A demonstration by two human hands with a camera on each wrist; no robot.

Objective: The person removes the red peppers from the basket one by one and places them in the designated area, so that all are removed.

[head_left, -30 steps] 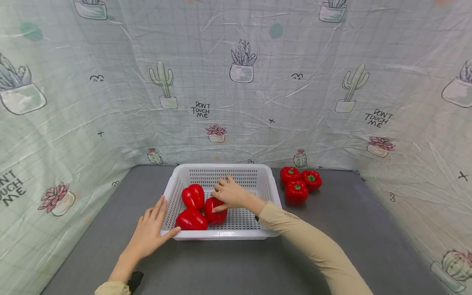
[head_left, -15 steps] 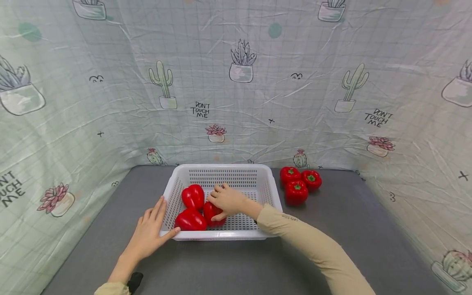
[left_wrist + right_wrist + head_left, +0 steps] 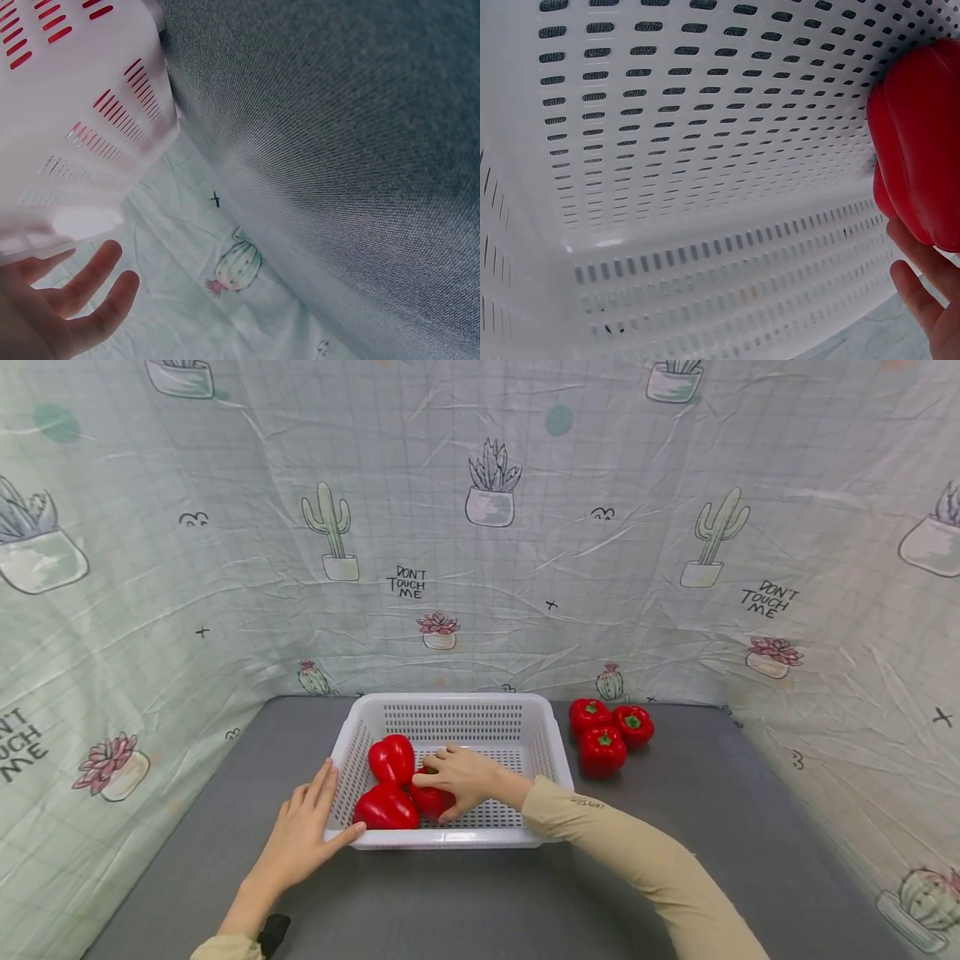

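Note:
A white perforated basket (image 3: 480, 837) stands on the grey table. My left hand (image 3: 300, 827) rests on its left front corner, fingers straight along the side and thumb on the front rim. In the left wrist view that hand's fingers (image 3: 101, 311) lie by the basket's outer wall. Inside the basket my right hand (image 3: 467, 777) holds a red bell pepper (image 3: 430, 803), its fingers and thumb bent round it. The right wrist view shows fingertips at that pepper (image 3: 922, 142). Left of it lie two more red bell peppers, one farther back (image 3: 392, 760) and one in front (image 3: 386, 807).
On the table right of the basket, a cluster of bell peppers stands upright with green stems up: one at the back (image 3: 590, 716), one at the right (image 3: 633, 727), one in front (image 3: 602, 752). A cactus-print cloth (image 3: 480, 568) encloses the table's back and sides.
My right hand has come down over the bell pepper and toward the front, and the pepper has shifted slightly left, against the others. The left hand stays on the basket.

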